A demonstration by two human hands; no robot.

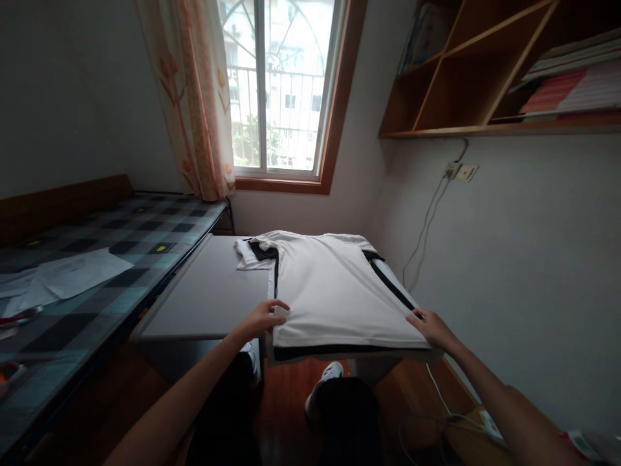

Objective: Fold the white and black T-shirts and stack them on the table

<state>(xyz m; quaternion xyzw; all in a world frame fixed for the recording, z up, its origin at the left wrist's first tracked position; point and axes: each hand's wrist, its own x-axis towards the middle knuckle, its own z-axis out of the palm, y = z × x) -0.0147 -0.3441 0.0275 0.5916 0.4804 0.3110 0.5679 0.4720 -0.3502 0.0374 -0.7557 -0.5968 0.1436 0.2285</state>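
A white T-shirt (334, 291) with black side strips lies spread out on a grey table (208, 291), its collar end toward the window. The hem hangs over the table's front edge, and a black band shows beneath it. My left hand (264, 317) pinches the shirt's left edge near the hem, thumb and fingers closed on the cloth. On the other side, my right hand (431, 329) grips the right edge close to the hem. The left sleeve is spread outward with dark fabric showing; the right sleeve is partly tucked beside the body of the shirt.
A bed (130, 236) with a checked cover stands on the left, with papers (80, 272) on it. A wooden shelf (466, 84) with books hangs at upper right. Cables (427, 226) run down the right wall from a socket. Ahead are a window (291, 97) and a curtain (194, 97).
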